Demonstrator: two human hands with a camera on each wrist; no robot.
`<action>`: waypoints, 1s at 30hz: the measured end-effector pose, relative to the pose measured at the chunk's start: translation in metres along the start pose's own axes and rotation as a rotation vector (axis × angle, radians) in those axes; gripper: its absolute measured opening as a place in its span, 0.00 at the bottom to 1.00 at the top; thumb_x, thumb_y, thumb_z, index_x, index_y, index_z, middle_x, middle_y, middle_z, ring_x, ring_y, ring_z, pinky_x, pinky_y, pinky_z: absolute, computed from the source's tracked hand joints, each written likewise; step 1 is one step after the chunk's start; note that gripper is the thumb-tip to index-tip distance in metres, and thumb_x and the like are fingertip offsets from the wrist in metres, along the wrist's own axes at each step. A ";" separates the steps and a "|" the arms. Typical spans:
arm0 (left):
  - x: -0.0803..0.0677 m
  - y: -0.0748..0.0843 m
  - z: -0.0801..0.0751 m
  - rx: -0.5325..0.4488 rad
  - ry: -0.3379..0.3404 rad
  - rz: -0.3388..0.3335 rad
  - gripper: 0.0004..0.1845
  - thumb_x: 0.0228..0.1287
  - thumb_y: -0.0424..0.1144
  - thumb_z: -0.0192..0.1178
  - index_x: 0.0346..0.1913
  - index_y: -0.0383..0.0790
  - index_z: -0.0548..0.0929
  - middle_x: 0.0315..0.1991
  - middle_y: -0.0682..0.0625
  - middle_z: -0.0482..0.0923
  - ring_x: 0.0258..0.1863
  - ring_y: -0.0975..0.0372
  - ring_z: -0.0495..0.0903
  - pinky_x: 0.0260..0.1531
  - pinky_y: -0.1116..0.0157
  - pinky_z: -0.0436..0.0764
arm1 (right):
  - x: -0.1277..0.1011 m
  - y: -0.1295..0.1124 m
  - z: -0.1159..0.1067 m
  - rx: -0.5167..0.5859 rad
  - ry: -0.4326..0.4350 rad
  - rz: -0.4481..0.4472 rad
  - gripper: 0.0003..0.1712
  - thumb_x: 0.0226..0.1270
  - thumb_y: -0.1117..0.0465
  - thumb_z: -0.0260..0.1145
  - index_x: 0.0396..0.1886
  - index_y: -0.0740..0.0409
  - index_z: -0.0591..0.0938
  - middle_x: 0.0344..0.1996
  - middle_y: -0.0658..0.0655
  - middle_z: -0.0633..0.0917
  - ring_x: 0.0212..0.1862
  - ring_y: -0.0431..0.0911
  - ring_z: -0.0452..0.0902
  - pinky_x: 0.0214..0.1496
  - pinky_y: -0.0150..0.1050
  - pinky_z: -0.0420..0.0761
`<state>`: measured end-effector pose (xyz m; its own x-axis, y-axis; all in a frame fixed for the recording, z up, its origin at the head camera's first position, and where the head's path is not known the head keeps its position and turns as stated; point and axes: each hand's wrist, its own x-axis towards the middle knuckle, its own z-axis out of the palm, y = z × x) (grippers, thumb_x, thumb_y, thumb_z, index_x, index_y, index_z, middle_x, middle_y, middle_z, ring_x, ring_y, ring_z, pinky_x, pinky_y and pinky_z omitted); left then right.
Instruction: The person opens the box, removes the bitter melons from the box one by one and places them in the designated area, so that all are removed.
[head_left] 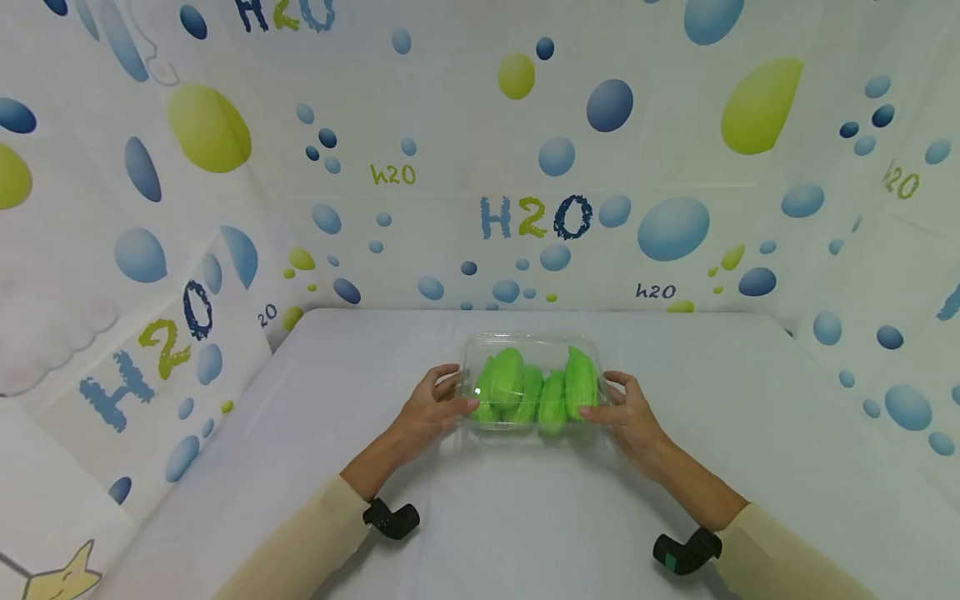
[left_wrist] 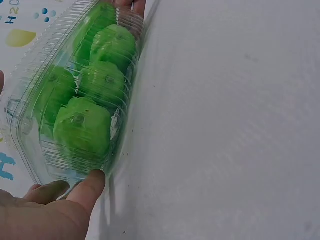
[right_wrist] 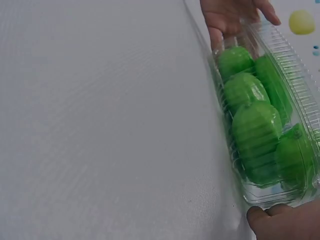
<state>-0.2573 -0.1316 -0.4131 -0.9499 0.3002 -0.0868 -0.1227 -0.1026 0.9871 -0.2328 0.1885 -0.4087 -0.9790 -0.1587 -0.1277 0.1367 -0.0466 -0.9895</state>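
A clear plastic container (head_left: 534, 338) sits on the white cloth at the centre of the head view. Inside lie several long, ridged, bright green gourds (head_left: 508, 377), seen end-on through the ribbed side in the left wrist view. My left hand (head_left: 427, 415) holds the container's left end, thumb at the front corner and fingers round the side. At the opposite end my right hand (head_left: 636, 423) grips it likewise, its thumb across the front corner. In the right wrist view the container's end wall (right_wrist: 272, 197) stands right at my right fingertips.
White cloth (head_left: 517, 517) covers the table. Behind and at both sides hangs a white curtain (head_left: 450, 108) printed with blue and green drops and H2O lettering. A black wrist mount (head_left: 392, 518) sits on the left forearm, another (head_left: 687, 552) on the right.
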 end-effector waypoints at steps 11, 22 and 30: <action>-0.001 -0.005 -0.008 0.186 0.016 0.071 0.49 0.52 0.31 0.76 0.75 0.37 0.60 0.79 0.37 0.57 0.79 0.46 0.53 0.71 0.49 0.67 | 0.002 0.004 0.002 0.049 -0.008 0.035 0.51 0.66 0.66 0.69 0.76 0.62 0.44 0.81 0.63 0.48 0.77 0.53 0.53 0.71 0.36 0.66; 0.003 -0.010 -0.008 0.224 0.134 0.115 0.40 0.47 0.32 0.80 0.66 0.32 0.74 0.69 0.35 0.72 0.70 0.46 0.71 0.59 0.60 0.80 | 0.001 0.009 0.003 0.110 0.077 0.003 0.40 0.64 0.67 0.73 0.68 0.63 0.60 0.74 0.66 0.64 0.46 0.37 0.77 0.32 0.23 0.75; 0.005 -0.015 -0.004 0.229 0.229 0.137 0.35 0.44 0.37 0.83 0.56 0.30 0.81 0.62 0.36 0.79 0.68 0.49 0.74 0.53 0.68 0.81 | 0.001 0.017 0.003 0.121 0.172 -0.036 0.25 0.63 0.67 0.75 0.53 0.63 0.70 0.35 0.44 0.85 0.30 0.34 0.75 0.30 0.25 0.76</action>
<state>-0.2610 -0.1323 -0.4285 -0.9961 0.0750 0.0459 0.0530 0.0963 0.9939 -0.2307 0.1842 -0.4251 -0.9936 0.0154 -0.1121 0.1079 -0.1688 -0.9797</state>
